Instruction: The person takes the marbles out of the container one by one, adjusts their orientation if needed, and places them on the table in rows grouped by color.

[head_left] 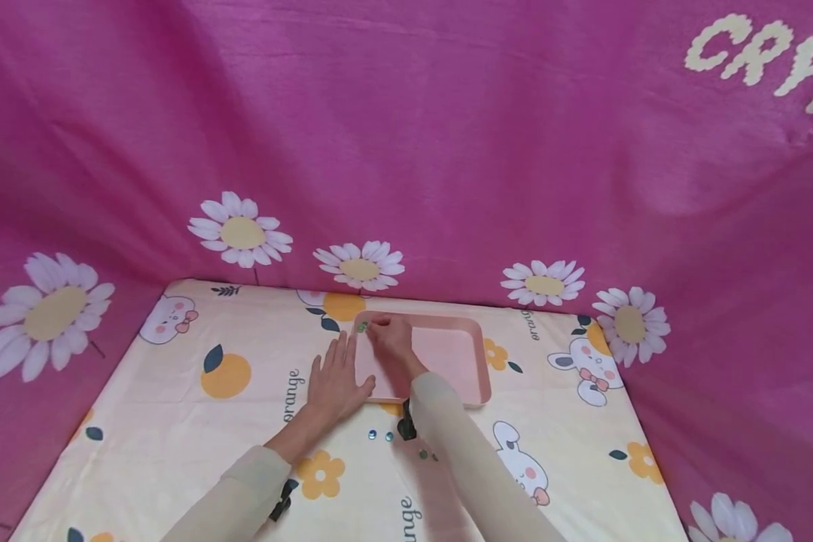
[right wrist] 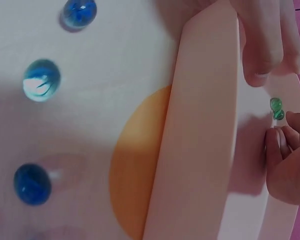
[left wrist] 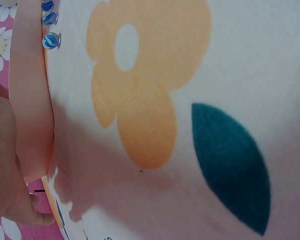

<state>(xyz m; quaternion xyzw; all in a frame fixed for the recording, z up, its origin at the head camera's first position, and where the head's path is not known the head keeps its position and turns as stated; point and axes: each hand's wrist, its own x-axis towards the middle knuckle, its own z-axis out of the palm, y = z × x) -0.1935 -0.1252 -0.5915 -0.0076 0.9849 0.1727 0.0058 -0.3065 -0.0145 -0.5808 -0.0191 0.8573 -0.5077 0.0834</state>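
Inside the pink tray [head_left: 447, 357], two small green marbles [right wrist: 276, 107] sit touching each other in the far left corner. My right hand [head_left: 394, 340] reaches into that corner with its fingers curled, the fingertips just beside the green marbles. Whether a marble is between those fingers is hidden. My left hand [head_left: 335, 382] lies with fingers spread and straight at the tray's left wall, its thumb over the near left corner. On the cloth in front of the tray are several loose marbles, including a blue marble [head_left: 372, 434] and a green marble [head_left: 423, 454] close to my right forearm.
A cream cloth [head_left: 244, 421] printed with oranges, flowers and rabbits covers the table. Behind and at both sides hangs a magenta curtain [head_left: 406, 150] with daisies. In the right wrist view, more blue marbles [right wrist: 33, 184] lie along the tray's near wall [right wrist: 195, 125].
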